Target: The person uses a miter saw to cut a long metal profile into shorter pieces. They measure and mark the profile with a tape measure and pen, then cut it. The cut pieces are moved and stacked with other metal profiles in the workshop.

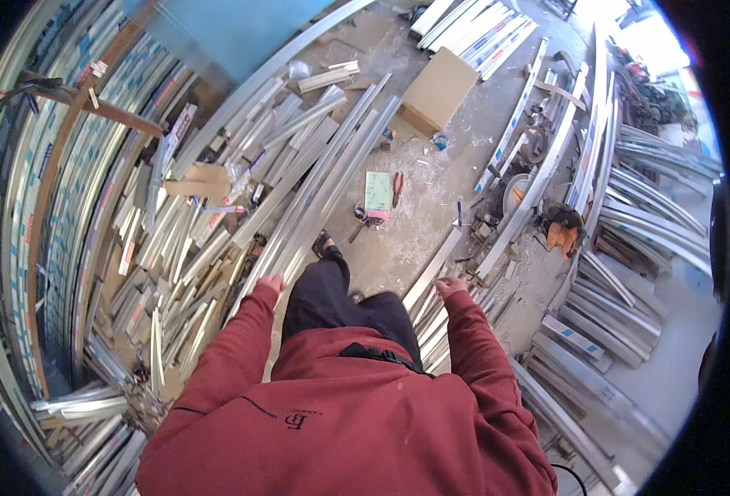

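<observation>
Left hand [271, 283] is curled on the end of a long aluminium profile [324, 186] stretching across the floor; right hand [450, 288] is closed, its grip hidden, at a shorter profile [431, 269]. Risk: far end could snag the loose offcut pile [175, 248], or sharp edges cut bare fingers.

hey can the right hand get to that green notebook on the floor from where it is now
Probably not without stepping forward or bending. The right hand is at the long metal strips by the person's side, while the green notebook lies well ahead on the dusty floor, past the person's foot. Nothing blocks the way.
</observation>
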A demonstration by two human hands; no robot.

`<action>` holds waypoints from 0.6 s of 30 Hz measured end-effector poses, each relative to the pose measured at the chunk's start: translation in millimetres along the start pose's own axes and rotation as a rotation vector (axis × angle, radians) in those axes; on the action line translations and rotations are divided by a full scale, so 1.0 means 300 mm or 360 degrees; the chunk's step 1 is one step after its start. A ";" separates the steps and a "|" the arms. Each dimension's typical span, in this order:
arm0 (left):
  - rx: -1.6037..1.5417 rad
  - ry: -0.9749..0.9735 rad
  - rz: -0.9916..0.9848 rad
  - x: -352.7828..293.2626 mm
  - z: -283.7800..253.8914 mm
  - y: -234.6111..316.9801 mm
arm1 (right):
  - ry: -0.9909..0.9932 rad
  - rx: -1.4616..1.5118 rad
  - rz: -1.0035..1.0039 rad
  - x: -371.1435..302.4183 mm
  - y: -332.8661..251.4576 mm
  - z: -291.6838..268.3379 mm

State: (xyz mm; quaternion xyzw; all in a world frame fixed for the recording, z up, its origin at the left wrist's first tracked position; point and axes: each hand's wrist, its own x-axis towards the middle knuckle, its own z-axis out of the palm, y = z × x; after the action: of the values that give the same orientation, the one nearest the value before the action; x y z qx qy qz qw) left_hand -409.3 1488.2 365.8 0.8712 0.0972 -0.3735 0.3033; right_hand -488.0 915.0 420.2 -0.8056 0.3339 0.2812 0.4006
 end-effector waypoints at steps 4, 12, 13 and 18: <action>-0.0775 -0.0058 -0.0277 0.256 -0.028 0.258 | -0.0108 -0.0267 -0.0087 0.229 -0.182 -0.023; -0.0962 0.0081 -0.0541 0.607 0.090 0.393 | -0.0362 -0.0307 -0.0138 1.002 -0.348 0.053; -0.0693 0.0161 -0.0601 0.659 0.145 0.357 | -0.0379 -0.0344 -0.0166 1.146 -0.346 0.090; -0.0919 0.0423 -0.0648 0.902 0.371 0.475 | -0.0056 -0.0406 -0.0687 1.739 -0.271 0.217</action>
State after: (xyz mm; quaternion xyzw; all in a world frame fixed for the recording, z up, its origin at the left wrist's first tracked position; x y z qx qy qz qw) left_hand -228.8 1292.3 179.0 0.7536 0.4081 -0.2671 0.4407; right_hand -115.0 843.1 47.5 -0.8972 0.1091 0.2429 0.3523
